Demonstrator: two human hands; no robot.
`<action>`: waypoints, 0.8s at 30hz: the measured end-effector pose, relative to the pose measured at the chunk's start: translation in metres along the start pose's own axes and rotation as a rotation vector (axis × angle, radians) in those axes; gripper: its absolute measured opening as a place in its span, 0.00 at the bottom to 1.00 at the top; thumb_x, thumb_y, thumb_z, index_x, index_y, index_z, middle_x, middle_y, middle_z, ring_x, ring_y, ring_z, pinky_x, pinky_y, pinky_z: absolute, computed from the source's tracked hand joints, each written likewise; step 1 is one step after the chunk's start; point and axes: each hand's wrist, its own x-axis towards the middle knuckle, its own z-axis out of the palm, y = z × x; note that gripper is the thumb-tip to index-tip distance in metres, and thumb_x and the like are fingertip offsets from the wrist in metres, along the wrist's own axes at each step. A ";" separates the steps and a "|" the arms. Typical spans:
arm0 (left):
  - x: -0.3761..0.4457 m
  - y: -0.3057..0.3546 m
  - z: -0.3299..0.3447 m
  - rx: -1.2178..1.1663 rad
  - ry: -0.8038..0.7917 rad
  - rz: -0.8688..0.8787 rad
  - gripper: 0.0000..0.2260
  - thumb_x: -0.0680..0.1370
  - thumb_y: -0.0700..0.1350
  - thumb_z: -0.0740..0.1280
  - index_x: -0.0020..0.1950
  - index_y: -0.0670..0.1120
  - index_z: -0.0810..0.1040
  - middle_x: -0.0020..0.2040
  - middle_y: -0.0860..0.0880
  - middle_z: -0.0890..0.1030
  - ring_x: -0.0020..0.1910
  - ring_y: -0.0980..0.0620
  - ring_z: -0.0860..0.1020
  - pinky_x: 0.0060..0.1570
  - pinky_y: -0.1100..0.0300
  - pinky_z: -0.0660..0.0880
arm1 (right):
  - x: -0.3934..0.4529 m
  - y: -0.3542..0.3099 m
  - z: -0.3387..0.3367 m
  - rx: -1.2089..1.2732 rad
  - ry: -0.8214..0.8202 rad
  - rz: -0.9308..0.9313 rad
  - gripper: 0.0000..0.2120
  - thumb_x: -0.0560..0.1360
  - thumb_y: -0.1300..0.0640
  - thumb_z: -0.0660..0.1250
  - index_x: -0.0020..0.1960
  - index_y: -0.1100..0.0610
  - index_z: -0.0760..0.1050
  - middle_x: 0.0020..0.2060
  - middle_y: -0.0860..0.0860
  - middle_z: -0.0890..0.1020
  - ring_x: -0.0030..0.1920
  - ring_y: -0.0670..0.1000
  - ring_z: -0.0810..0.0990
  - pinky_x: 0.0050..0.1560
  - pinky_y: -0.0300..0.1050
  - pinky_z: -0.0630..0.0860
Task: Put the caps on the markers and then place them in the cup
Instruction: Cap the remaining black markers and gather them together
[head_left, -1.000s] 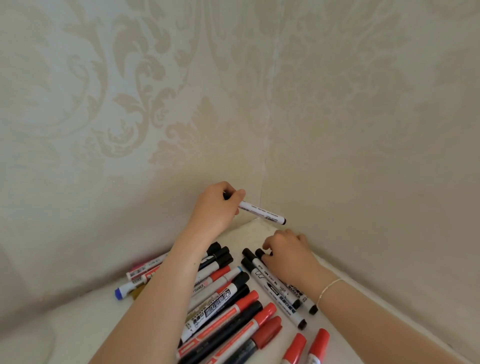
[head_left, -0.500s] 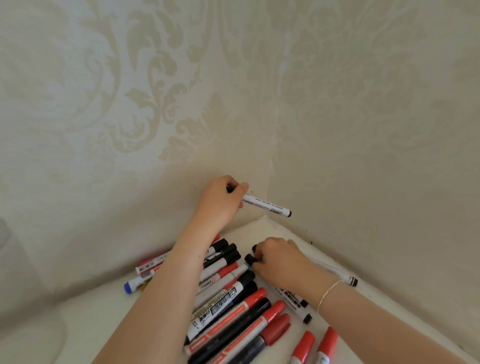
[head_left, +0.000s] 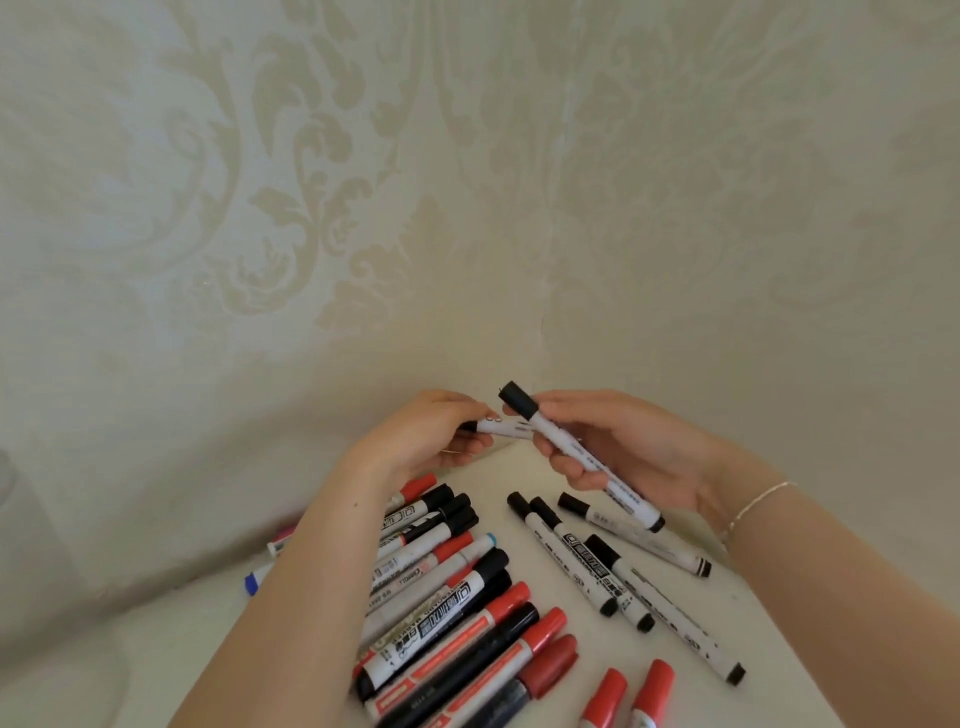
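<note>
My right hand (head_left: 623, 452) has its fingers curled round a white marker with a black cap (head_left: 582, 460), cap end up-left, tail end down-right past my palm; my left hand (head_left: 431, 441) pinches a second white marker (head_left: 501, 427) at fingertips, lying roughly level, its right end touching or crossing behind the first just below that cap; can't tell if the second one is capped; thin bracelet (head_left: 761, 501) on my right wrist.

Below my right hand on the white surface (head_left: 753, 613): 4 slim white markers with black caps (head_left: 597, 566), lying side by side, caps toward the wall corner.

Under and right of my left forearm: main pile of markers (head_left: 447, 597), touching and overlapping; I count roughly 12 visible, mixed black and red caps, one light blue; exact count unclear, my arm covers part.

Bottom edge: 2 red-capped markers (head_left: 631, 696), cut off by the frame.

Left of my forearm: 1 blue-capped marker (head_left: 254, 581) and 1 pink-ended marker (head_left: 280, 540), both mostly hidden.

Patterned cream wallpaper (head_left: 311, 208) behind, two walls meeting at a corner; cup not visible to me.
</note>
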 end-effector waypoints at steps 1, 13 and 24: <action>-0.001 0.000 0.002 0.025 -0.030 0.002 0.08 0.80 0.42 0.63 0.47 0.42 0.81 0.34 0.48 0.80 0.30 0.56 0.76 0.34 0.64 0.75 | -0.001 -0.002 -0.001 -0.002 0.005 0.004 0.10 0.79 0.60 0.59 0.47 0.62 0.78 0.33 0.53 0.74 0.26 0.47 0.69 0.24 0.35 0.67; -0.006 -0.004 0.005 0.226 -0.263 0.029 0.06 0.75 0.45 0.71 0.49 0.44 0.80 0.41 0.47 0.85 0.35 0.58 0.78 0.40 0.64 0.74 | 0.005 0.019 -0.023 -0.256 0.209 0.099 0.09 0.76 0.56 0.66 0.47 0.59 0.83 0.40 0.56 0.81 0.40 0.50 0.77 0.46 0.45 0.74; -0.011 -0.001 0.003 0.118 -0.369 0.031 0.13 0.72 0.39 0.73 0.56 0.44 0.80 0.38 0.52 0.83 0.36 0.58 0.79 0.45 0.64 0.76 | 0.007 0.019 -0.020 -0.213 0.064 0.115 0.12 0.74 0.54 0.68 0.52 0.60 0.82 0.36 0.50 0.81 0.36 0.46 0.78 0.41 0.40 0.75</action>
